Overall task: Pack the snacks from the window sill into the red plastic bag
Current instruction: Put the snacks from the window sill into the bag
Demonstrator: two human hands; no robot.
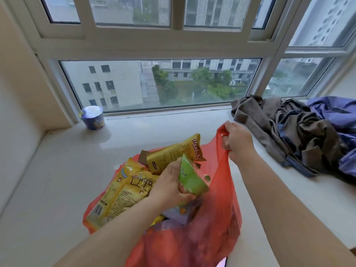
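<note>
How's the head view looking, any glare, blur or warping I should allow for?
Head view: soft daylight through the window, faint sheen on the sill beside the cup; wide-angle bending of frame and forearms; packet print in the left hand is blurred.

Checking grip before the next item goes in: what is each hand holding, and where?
The left hand grips the green snack packet by its lower end over the bag's mouth. The right hand holds the red plastic bag by one handle loop, pulling it up.
</note>
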